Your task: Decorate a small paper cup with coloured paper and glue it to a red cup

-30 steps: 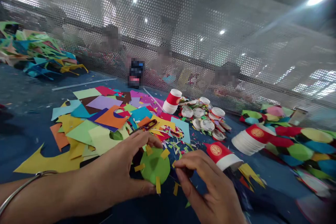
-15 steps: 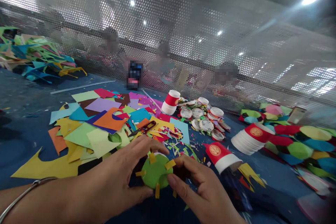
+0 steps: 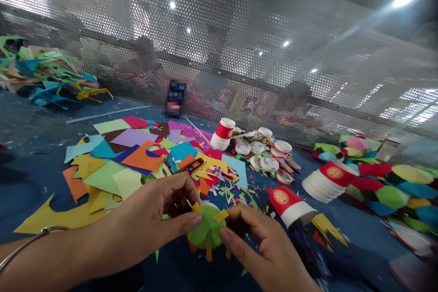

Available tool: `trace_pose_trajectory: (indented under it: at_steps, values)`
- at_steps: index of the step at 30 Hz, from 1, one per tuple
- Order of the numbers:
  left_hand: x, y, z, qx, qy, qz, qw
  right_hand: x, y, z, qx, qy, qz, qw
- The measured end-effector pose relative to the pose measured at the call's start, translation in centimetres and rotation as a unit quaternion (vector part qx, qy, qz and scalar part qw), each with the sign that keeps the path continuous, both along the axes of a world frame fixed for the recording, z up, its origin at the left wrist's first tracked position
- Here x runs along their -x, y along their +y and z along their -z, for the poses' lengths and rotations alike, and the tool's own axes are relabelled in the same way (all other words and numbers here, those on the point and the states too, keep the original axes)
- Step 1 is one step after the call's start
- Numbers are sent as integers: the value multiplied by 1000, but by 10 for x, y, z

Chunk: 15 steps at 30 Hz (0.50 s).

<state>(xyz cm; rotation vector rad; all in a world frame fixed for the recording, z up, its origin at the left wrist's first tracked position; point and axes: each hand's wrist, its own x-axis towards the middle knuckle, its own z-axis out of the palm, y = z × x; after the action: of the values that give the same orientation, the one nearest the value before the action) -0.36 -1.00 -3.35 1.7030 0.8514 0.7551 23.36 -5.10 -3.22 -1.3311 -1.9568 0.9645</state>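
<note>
In front of me is a round green paper disc (image 3: 207,229) with several short yellow paper tabs sticking out from its edge. A bit of white rim shows behind its top. My left hand (image 3: 171,212) pinches the disc's upper left edge near a yellow tab, thumb on the front and fingers bent behind. On the other side, my right hand (image 3: 251,235) grips the right edge between thumb and fingers, close to another yellow tab (image 3: 221,216). The fingertips behind the disc are hidden. Beyond my left hand lie small dark-red-handled scissors (image 3: 195,164), partly covered.
Coloured paper sheets (image 3: 106,175) spread across the blue table (image 3: 112,260). To the right are a tipped red-and-white paper cup (image 3: 290,205), stacked cups (image 3: 330,180) and colourful finished-looking discs (image 3: 393,196). Pale round cup pieces (image 3: 268,163) are heaped ahead, before a perforated metal screen (image 3: 219,32).
My left hand has gone from loosely spread beside the disc to pinching its upper left edge, with the thumb raised onto it. My right hand keeps its grip.
</note>
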Motion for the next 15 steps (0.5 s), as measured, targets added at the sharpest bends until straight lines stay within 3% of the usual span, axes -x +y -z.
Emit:
trace_pose_trajectory:
  at_steps: [10,15]
  values:
    - [1,1,-4,-34,96,-28,994,0,-1,0,-5,-20,-5,1000]
    - [0,0,-7,-47,79,-21,996,0,-1,0,-14,-16,-11,1000]
